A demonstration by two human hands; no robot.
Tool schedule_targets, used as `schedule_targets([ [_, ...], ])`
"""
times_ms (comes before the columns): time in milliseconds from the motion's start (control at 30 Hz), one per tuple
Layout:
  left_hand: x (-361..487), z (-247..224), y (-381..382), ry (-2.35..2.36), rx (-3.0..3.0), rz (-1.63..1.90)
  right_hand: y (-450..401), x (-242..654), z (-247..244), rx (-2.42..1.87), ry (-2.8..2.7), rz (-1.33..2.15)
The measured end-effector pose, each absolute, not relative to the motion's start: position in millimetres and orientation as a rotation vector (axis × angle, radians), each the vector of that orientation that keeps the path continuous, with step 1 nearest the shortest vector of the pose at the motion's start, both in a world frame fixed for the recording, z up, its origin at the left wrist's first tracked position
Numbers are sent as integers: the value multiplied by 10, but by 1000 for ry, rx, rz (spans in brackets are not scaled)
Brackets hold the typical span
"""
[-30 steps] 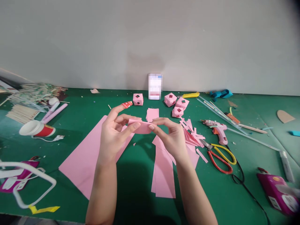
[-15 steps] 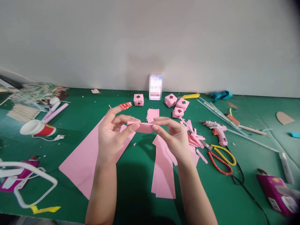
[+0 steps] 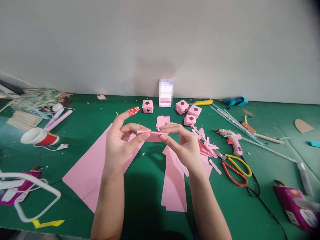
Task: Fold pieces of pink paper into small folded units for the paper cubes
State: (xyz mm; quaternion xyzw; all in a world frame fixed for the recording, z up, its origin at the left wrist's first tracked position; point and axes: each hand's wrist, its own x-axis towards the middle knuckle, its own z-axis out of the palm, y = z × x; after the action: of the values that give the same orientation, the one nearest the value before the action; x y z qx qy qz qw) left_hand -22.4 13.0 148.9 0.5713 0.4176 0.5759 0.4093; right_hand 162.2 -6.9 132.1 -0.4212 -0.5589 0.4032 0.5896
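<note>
A small folded piece of pink paper [image 3: 154, 136] is held level above the green table by both hands. My left hand [image 3: 121, 140] pinches its left end between thumb and fingers; the index finger, wrapped in a red bandage [image 3: 133, 110], is raised. At the right end, my right hand [image 3: 183, 143] pinches it with the thumb below and the fingers along the top edge. Just behind lies a stack of small pink paper pieces [image 3: 163, 120]. A large pink sheet [image 3: 85, 176] spreads under my left forearm, and long pink strips [image 3: 175, 190] lie beside my right wrist.
Folded pink paper shapes [image 3: 148, 106] stand near a propped phone [image 3: 166, 93]. To the right are red-and-yellow scissors [image 3: 235, 170], a pink glue gun [image 3: 233, 139] and paper scraps [image 3: 205, 140]. A paper cup [image 3: 40, 136] lies tipped at left, near wooden sticks [image 3: 23, 120].
My right fingers and thumb have shifted slightly along the folded paper's right end. Both hands keep their pinch, and the table items stay put.
</note>
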Motion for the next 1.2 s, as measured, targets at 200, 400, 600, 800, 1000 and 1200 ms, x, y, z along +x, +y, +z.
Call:
schedule_targets([
  [200, -232, 1500, 128, 1066, 1441, 1422, -63, 1628, 1307, -962, -1303, 953],
  [400, -211, 1523, 111, 1062, 1448, 1399, -78, 1622, 1332, -975, -1285, 991],
  [600, -208, 1531, 102, 1088, 1425, 1402, -85, 1615, 1335, -967, -1283, 997],
  [800, -217, 1530, 104, 1103, 1440, 1373, -83, 1620, 1341, -975, -1302, 973],
  [1000, -214, 1523, 112, 1112, 1455, 1377, -91, 1615, 1358, -996, -1308, 960],
  [1200, -214, 1521, 117, 1090, 1448, 1380, -91, 1622, 1348, -958, -1312, 962],
])
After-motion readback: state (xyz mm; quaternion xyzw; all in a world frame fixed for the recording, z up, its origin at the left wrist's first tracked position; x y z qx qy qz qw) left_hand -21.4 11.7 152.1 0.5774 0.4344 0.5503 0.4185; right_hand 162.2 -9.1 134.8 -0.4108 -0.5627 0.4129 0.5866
